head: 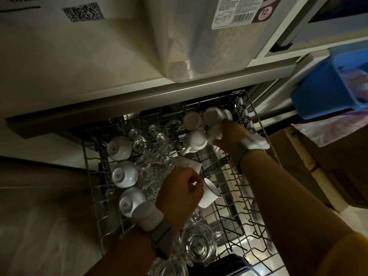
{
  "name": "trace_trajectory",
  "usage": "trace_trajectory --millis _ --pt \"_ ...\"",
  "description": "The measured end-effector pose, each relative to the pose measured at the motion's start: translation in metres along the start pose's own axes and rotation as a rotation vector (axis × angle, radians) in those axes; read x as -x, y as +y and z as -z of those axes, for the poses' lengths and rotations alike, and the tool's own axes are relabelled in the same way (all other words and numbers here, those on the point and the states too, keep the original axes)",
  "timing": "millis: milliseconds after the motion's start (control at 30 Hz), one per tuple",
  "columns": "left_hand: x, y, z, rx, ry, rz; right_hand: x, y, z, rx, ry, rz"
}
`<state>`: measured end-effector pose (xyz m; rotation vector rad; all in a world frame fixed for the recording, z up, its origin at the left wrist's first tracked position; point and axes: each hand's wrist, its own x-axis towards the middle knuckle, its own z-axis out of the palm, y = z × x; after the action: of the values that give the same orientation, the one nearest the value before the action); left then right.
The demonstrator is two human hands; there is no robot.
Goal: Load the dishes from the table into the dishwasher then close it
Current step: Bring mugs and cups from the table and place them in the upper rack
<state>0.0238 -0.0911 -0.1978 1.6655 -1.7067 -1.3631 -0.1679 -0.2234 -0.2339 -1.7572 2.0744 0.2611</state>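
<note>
The dishwasher's upper wire rack (264, 134) is pulled out below me. My left hand (179, 194) grips a white enamel mug with a dark blue rim (209, 194), tilted on its side over the rack's middle. My right hand (229, 136) reaches to the rack's far right and holds a white cup (215, 132) among other upturned white cups (195, 140). Three white bowls (124, 174) sit upside down along the left side. Clear glasses (153, 156) fill the centre, and more glassware (197, 244) lies nearer to me.
A worktop edge (139, 96) overhangs the rack, with a translucent plastic container (209, 46) on it. A blue plastic bin (328, 86) juts in at the right, above cardboard boxes (318, 166). Both wrists wear bands with white devices.
</note>
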Motion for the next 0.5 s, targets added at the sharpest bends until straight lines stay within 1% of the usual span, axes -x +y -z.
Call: trace_trajectory --millis 67,167,267,333,367,433,500 --pt "0.000 0.000 -0.002 -0.005 -0.003 0.013 0.000 0.003 -0.006 -0.044 0.004 -0.036" --pt "0.000 -0.002 -0.003 -0.015 -0.006 0.016 0.005 0.006 -0.008 -0.098 0.024 -0.031" --pt "0.002 -0.002 -0.002 0.019 0.028 0.013 0.030 0.008 -0.002 -0.157 0.174 -0.005" --pt "0.002 0.000 -0.003 0.095 0.108 0.042 0.061 0.008 -0.001 -0.343 0.260 0.001" --pt "0.000 0.000 -0.003 0.145 0.155 0.069 0.077 0.009 -0.005 -0.455 0.265 -0.007" --pt "-0.005 0.002 -0.004 0.303 0.225 0.194 0.109 0.009 -0.018 -0.701 0.194 -0.043" --pt "-0.012 0.004 -0.006 0.548 0.253 0.380 0.137 0.003 -0.032 -0.983 0.064 -0.072"
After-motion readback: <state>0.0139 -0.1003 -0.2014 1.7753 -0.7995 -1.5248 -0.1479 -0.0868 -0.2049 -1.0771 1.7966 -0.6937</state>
